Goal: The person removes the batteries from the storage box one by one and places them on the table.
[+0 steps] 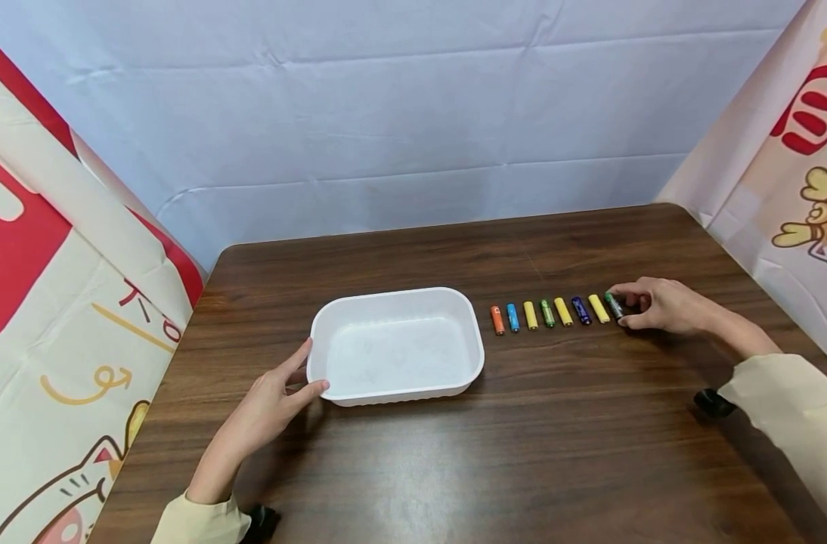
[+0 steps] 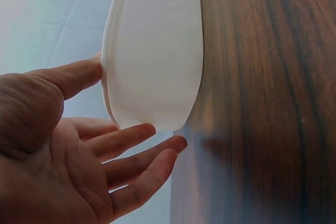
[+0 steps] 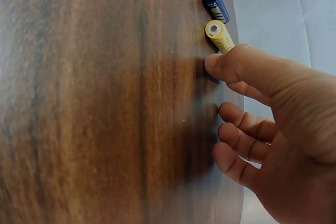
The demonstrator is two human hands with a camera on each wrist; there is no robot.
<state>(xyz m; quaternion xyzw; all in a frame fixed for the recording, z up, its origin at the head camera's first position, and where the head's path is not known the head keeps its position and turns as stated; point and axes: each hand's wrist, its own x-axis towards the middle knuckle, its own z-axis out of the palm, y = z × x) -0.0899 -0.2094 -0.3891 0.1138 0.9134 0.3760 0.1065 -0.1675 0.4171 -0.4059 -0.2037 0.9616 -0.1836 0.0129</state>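
A white plastic tray point(image 1: 396, 347) stands on the table, its inside bare. My left hand point(image 1: 271, 400) rests at its left end, thumb and index finger spread along the rim at the near corner; the left wrist view shows the other fingers of that hand point(image 2: 105, 150) loosely extended beside the tray wall point(image 2: 157, 51). Right of the tray runs a row of several batteries. At its right end my right hand point(image 1: 668, 306) pinches a green and black battery point(image 1: 614, 305) lengthwise between thumb and forefinger. In the right wrist view the thumb hides that battery, beside a yellow battery point(image 3: 219, 36).
Leftward in the row lie a dark blue battery point(image 1: 580, 310), a green one point(image 1: 547, 313), a light blue one point(image 1: 512, 317) and an orange one point(image 1: 497, 320), with yellow ones between. Pale cloth point(image 1: 413, 121) hangs behind the brown wooden table point(image 1: 454, 461).
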